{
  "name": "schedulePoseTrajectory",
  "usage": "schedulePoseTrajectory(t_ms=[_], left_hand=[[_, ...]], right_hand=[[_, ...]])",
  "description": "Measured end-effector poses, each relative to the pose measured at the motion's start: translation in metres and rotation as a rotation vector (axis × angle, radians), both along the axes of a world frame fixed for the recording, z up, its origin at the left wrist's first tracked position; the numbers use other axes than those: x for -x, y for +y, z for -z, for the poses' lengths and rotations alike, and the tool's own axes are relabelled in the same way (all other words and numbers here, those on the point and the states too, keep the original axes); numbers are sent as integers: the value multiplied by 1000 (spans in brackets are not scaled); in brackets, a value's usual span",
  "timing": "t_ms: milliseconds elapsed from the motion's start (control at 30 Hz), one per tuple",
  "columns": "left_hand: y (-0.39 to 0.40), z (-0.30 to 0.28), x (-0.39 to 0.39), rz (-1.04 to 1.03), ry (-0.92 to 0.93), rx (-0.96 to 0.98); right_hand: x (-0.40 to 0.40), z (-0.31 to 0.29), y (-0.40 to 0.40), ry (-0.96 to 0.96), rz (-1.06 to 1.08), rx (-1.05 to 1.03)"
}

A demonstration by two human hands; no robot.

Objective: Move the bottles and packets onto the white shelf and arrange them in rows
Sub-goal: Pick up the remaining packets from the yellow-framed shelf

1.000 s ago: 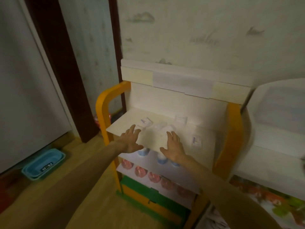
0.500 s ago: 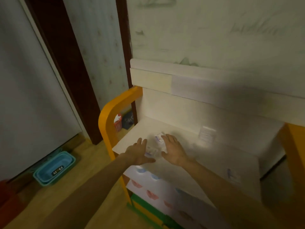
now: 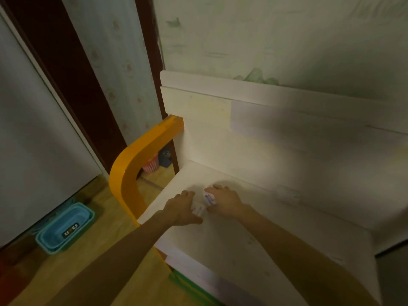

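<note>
Both my hands rest on the top board of the white shelf point(image 3: 254, 228), near its left front part. My left hand point(image 3: 182, 207) lies palm down with its fingers against a small white packet point(image 3: 198, 209). My right hand point(image 3: 223, 200) curls around a second small white packet with red and blue print point(image 3: 209, 198). The two packets lie side by side between my hands, partly hidden by the fingers. Another pale packet point(image 3: 288, 193) stands blurred against the shelf's back board to the right.
An orange curved side frame point(image 3: 130, 173) borders the shelf on the left. Blue plastic baskets point(image 3: 66, 227) sit on the wooden floor at lower left. A dark door frame point(image 3: 72, 85) and a papered wall stand behind. Lower shelves show beneath the board.
The view has swung left and closer to the shelf. Both hands have slid toward the shelf's left part and closed in around the two small packets between them.
</note>
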State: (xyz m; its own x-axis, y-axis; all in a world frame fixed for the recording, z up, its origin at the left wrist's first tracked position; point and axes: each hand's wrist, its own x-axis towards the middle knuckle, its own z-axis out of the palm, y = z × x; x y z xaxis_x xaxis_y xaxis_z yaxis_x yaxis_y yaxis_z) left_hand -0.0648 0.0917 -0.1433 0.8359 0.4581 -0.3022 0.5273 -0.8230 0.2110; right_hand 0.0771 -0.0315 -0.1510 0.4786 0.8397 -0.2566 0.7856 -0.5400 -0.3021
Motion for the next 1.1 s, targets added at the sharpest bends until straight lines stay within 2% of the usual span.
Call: schedulePoseTrajectory(t_ms=[133,233,333,433,567,733,833,967,1100], left_hand=[[2,3,5,66,-45,-23],[1,1,12,172,-77,-46],[2,-13,18,171,-178,-22],[4,-30,28,223,-250,-22],[-3,-48,51,284,-383,-26],[-34,-38,73,367,-491,9],[-66,-31,73,463,-504,32],[-120,-46,59,566,-593,73],[-185,-81,43,693,-766,129]], right_hand=[[4,4,5,27,69,-29],[17,3,-4,94,195,-180],[31,-5,-21,162,318,-354],[44,-24,-41,149,424,-477],[65,-46,-72,74,508,-591],[106,-47,-125,-122,685,-564],[133,-48,-165,-178,773,-565],[151,-67,-231,-448,680,-527],[157,-107,-289,-544,727,-628]])
